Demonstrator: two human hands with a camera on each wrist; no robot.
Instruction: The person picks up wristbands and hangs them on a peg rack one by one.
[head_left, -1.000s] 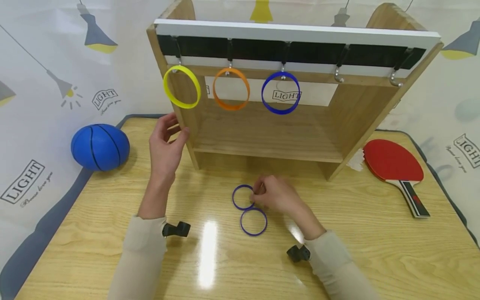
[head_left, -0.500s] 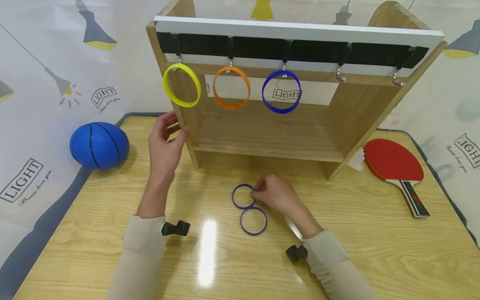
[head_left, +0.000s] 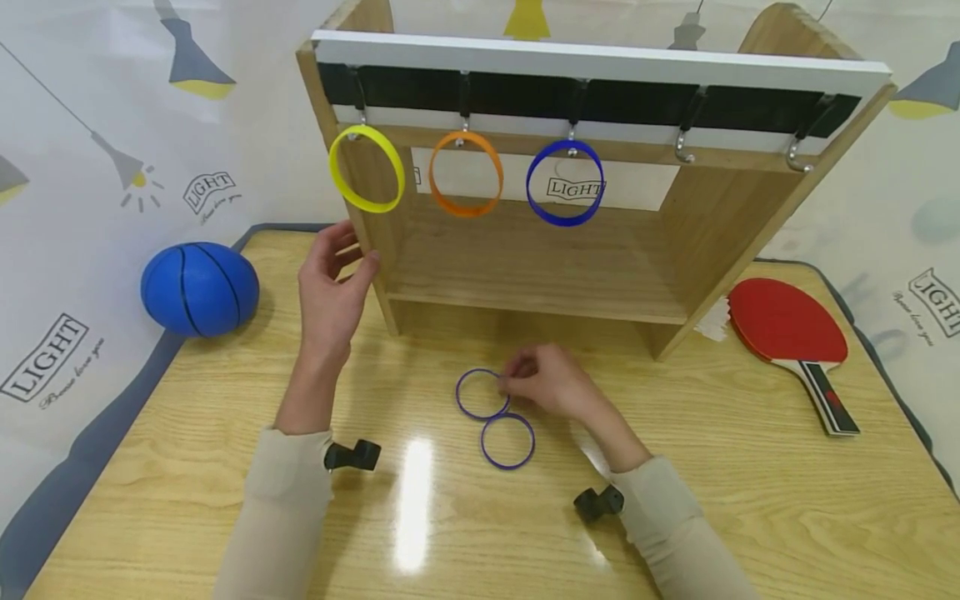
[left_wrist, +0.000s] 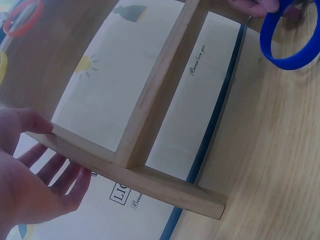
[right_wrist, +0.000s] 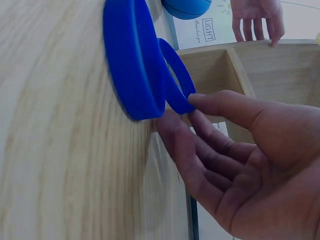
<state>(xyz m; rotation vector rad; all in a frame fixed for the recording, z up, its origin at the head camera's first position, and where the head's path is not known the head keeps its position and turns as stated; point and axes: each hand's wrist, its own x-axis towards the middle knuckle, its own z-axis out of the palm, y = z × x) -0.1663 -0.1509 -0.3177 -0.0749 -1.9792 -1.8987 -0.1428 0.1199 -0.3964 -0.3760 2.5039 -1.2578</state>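
On the table in front of the wooden shelf [head_left: 540,262] lie two thin blue rings, edge to edge in the head view. My right hand [head_left: 551,383] pinches the farther blue ring [right_wrist: 176,101] between thumb and fingertips, and that ring looks slightly tilted. The nearer blue ring [head_left: 482,442] lies beside it, untouched. At the shelf's left side panel [left_wrist: 135,175], my left hand [head_left: 330,304] grips the edge, thumb on the front and fingers along the outer face. A yellow ring [head_left: 375,208], an orange ring [head_left: 468,214] and another blue ring [head_left: 566,222] hang from the shelf's hooks.
Two hooks to the right, the fourth hook [head_left: 682,150] and the last hook [head_left: 797,157], carry no ring. A blue ball [head_left: 200,290] sits at the left by the wall. A red table tennis paddle [head_left: 787,321] lies right of the shelf.
The farther blue ring has shifted slightly left and tilted in my right hand's fingertips. My left hand stays on the side panel.
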